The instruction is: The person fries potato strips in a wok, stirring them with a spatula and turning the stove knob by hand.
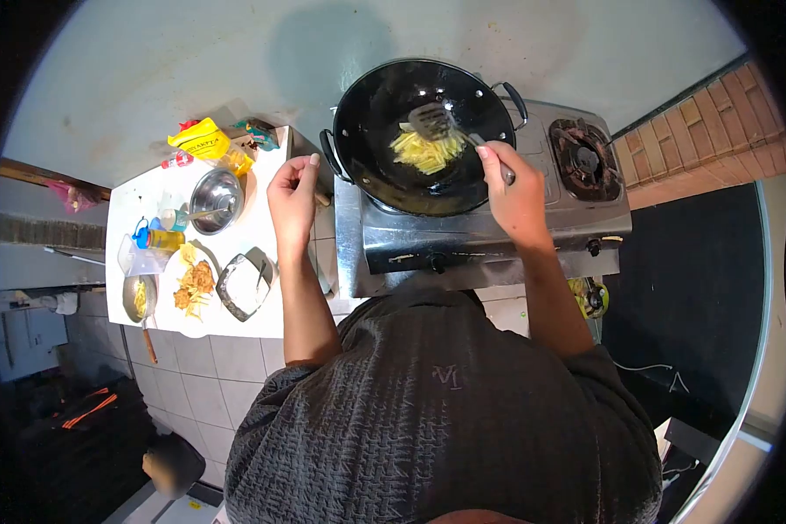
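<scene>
My right hand (pixel 517 194) is closed around the handle of a slotted spatula (pixel 430 122). The spatula's blade rests over pale yellow fried strips (pixel 428 154), which look like cut potato, heaped in the bottom of a black wok (pixel 375 105). The wok has two looped side handles and sits on the left burner of a steel gas stove (pixel 498 240). Beside the wok's left handle, my left hand (pixel 293 199) is held up with curled fingers and raised thumb; nothing shows in it.
Left of me, a white table (pixel 162 319) bears a steel bowl (pixel 217 203), a yellow packet (pixel 203 138), a yellow bottle (pixel 164 240), a plate of fried food (pixel 194 284), a square dish (pixel 243 284) and a small pan (pixel 139 299). A bare burner (pixel 585 162) lies right. Another person's hand (pixel 159 470) shows lower left.
</scene>
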Demonstrator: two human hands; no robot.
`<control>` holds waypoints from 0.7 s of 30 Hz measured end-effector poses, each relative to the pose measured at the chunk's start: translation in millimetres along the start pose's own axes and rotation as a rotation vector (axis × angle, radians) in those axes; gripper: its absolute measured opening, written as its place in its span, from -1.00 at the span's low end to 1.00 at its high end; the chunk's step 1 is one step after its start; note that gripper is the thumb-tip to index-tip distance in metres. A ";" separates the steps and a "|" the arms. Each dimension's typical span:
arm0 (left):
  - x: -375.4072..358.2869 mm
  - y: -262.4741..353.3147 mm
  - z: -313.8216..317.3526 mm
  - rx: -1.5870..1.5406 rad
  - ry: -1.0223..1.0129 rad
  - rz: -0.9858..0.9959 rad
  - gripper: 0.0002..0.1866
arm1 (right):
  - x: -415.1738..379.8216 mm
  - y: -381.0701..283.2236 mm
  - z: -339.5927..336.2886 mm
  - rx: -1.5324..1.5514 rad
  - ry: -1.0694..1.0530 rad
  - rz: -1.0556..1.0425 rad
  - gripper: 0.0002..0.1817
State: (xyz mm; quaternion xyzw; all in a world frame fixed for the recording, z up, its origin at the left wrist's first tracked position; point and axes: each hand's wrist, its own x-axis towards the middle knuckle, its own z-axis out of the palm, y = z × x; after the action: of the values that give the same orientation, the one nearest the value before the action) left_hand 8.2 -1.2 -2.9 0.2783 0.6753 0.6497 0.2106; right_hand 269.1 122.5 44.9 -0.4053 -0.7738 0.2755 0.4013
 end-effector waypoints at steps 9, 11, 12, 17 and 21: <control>2.8 -4.5 0.7 0.024 -0.018 0.006 -0.81 | -3.6 5.9 -0.9 -0.050 0.111 -0.054 -0.82; 3.2 -3.1 2.5 0.016 -0.005 0.010 -0.81 | -3.9 6.4 -1.3 -0.052 0.088 -0.057 -0.81; 4.3 -4.1 2.6 0.016 -0.005 0.010 -0.81 | -5.6 5.7 -0.2 0.009 0.076 0.008 -0.81; 7.2 -10.3 -0.9 -0.013 -0.027 0.005 -0.80 | -10.5 3.5 0.7 0.021 0.018 -0.001 -0.80; 7.0 -3.9 -0.4 0.015 -0.015 0.015 -0.79 | -9.3 3.9 1.3 0.011 0.058 0.018 -0.82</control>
State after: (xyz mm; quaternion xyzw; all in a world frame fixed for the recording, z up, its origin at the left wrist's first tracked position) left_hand 2.3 3.0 -6.1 0.2897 0.6764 0.6442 0.2087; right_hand 272.9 116.5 37.6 -0.4180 -0.7565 0.2713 0.4234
